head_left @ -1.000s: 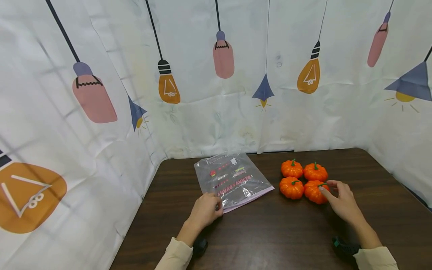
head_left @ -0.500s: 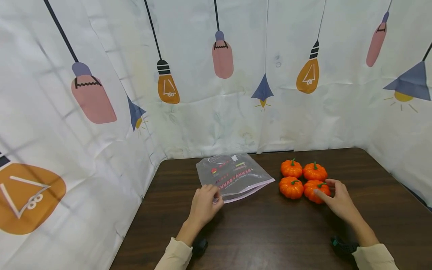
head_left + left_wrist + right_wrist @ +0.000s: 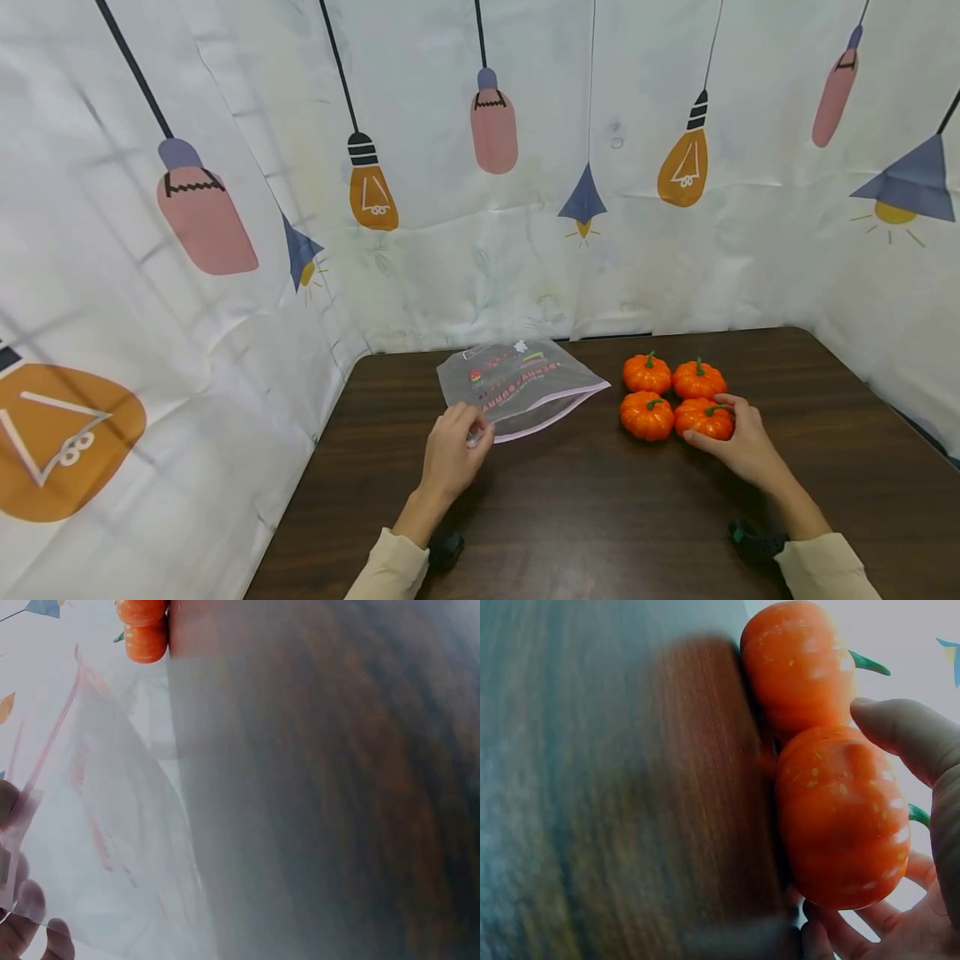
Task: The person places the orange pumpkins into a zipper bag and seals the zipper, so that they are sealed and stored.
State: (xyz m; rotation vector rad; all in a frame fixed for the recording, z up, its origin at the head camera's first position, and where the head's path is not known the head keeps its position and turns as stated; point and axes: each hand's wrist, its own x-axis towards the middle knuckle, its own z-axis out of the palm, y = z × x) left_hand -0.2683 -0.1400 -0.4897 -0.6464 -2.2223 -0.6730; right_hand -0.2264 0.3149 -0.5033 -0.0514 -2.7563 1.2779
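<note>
My left hand pinches the near left corner of a clear zip bag with red print and a pale pink seam. The bag's mouth gapes toward me, as the pink edges in the left wrist view also show. Four-lobed grouping aside, several small orange toy pumpkins with green stems stand close together to the right. Around the near right pumpkin my right hand curls, thumb at its near left side, fingers at its far right. In the right wrist view, this pumpkin rests on the table.
The near left pumpkin and two far pumpkins stand beside the gripped one. All sits on a dark wooden table. A white curtain printed with lamps hangs behind the table and along its sides.
The left hand has raised the bag's near edge and shifted it slightly away from me, and the mouth has opened wider. The right thumb has moved left around the near right pumpkin.
</note>
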